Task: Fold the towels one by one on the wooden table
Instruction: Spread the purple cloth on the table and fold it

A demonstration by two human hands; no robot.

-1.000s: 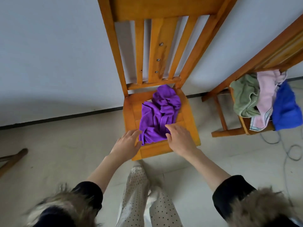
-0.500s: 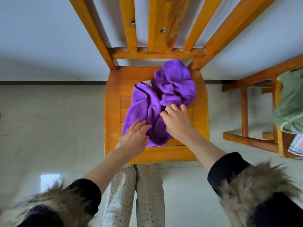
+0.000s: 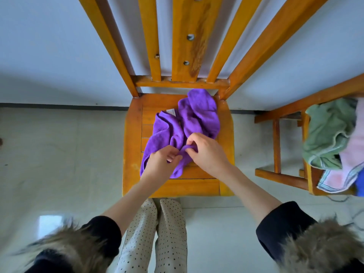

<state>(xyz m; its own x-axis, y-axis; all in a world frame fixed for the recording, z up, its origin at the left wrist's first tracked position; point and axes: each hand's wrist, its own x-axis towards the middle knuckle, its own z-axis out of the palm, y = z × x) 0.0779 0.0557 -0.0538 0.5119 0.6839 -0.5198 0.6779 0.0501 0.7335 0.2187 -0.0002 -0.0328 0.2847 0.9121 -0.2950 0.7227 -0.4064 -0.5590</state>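
Observation:
A crumpled purple towel (image 3: 197, 115) lies on the seat of a wooden chair (image 3: 132, 138) right in front of me. My left hand (image 3: 160, 164) pinches the towel's near edge at its lower left. Just to the right, my right hand (image 3: 208, 152) has its fingers curled round a fold of the same towel. The two hands almost touch each other over the cloth. Part of the towel's near edge is hidden under them.
A second wooden chair (image 3: 283, 176) stands at the right with a green towel (image 3: 327, 134), a pink towel (image 3: 352, 164) and a blue one (image 3: 360, 182) heaped on it. The chair's slatted back (image 3: 185, 40) rises close ahead. A pale wall and tiled floor surround the chairs.
The view has come closer over the chair. Both hands went from lying flat at the towel's near edge to gripping its folds, moving together at the middle.

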